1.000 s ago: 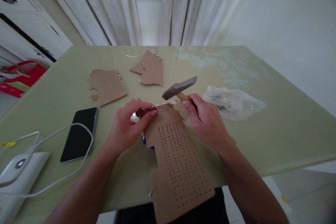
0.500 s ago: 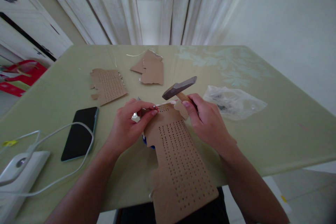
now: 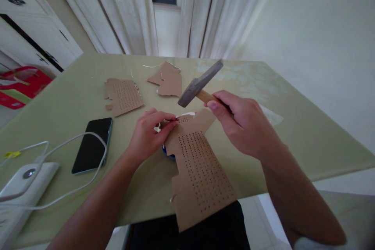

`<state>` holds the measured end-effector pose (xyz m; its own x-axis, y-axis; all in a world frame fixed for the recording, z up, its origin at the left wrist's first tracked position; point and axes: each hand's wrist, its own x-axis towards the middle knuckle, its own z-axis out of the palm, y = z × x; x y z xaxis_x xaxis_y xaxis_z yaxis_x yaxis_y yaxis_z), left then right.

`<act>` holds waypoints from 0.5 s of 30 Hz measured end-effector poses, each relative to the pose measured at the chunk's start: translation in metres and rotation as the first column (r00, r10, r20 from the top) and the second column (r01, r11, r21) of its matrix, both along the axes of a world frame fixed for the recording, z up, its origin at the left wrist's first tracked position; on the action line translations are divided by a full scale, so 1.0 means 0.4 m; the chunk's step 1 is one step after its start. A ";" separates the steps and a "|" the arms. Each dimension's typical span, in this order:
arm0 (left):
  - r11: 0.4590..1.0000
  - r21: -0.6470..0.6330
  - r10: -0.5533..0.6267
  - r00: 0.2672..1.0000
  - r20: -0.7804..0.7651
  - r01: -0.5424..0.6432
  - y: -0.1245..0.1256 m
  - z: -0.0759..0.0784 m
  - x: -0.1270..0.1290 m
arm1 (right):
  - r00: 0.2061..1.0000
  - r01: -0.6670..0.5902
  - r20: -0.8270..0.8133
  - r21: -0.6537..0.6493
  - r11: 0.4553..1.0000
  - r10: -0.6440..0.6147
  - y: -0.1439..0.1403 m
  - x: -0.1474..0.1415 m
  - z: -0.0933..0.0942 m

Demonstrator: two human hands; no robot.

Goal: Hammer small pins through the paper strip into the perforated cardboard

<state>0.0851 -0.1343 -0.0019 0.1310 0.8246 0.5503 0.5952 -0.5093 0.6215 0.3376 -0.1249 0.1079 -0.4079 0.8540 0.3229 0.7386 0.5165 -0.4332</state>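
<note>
Hammer lifted over a small nail pinched at the top of a perforated card.

The right hand (image 3: 249, 125) has its fingers closed around the wooden handle of the hammer (image 3: 199, 83), whose head hangs raised, just above and beyond the left fingers (image 3: 166, 119). The left hand (image 3: 149, 134) pinches what looks like a small nail, too small to see clearly, at the far edge of the card (image 3: 199, 168), which lies on the worktop (image 3: 293, 140) and hangs over its near edge. Nearly all holes in the card look empty, so I judge most of the nailing is left. Left of the left hand lie a phone (image 3: 92, 145), and beyond it two more card pieces (image 3: 124, 95).
</note>
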 end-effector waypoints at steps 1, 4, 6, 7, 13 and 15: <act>1.000 -0.002 0.001 1.000 -0.005 -0.001 0.001 0.000 0.001 | 1.000 -0.001 0.026 0.019 1.000 0.000 -0.005 -0.005 0.022; 1.000 0.000 -0.007 1.000 -0.019 0.007 0.003 0.000 0.002 | 0.983 -0.017 0.183 -0.011 1.000 0.019 -0.017 -0.023 0.051; 1.000 0.000 -0.017 0.999 -0.029 0.017 0.006 -0.001 0.003 | 0.949 -0.028 0.312 -0.052 0.998 0.043 -0.020 -0.033 0.052; 1.000 -0.002 -0.023 0.999 -0.032 0.023 0.007 -0.002 0.003 | 0.934 -0.030 0.353 -0.058 0.998 0.049 -0.021 -0.037 0.052; 0.999 -0.023 -0.037 0.999 0.008 0.037 0.014 -0.006 0.007 | 0.968 0.029 0.249 0.047 0.998 -0.040 -0.031 -0.042 0.069; 0.999 -0.032 -0.039 0.999 0.012 0.039 0.015 -0.006 0.008 | 0.967 0.031 0.253 0.029 0.999 -0.037 -0.034 -0.044 0.058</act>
<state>0.0882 -0.1283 -0.0043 0.1572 0.8363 0.5253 0.5683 -0.5116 0.6445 0.3200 -0.1386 0.1311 -0.4499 0.8619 0.2339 0.8398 0.4974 -0.2174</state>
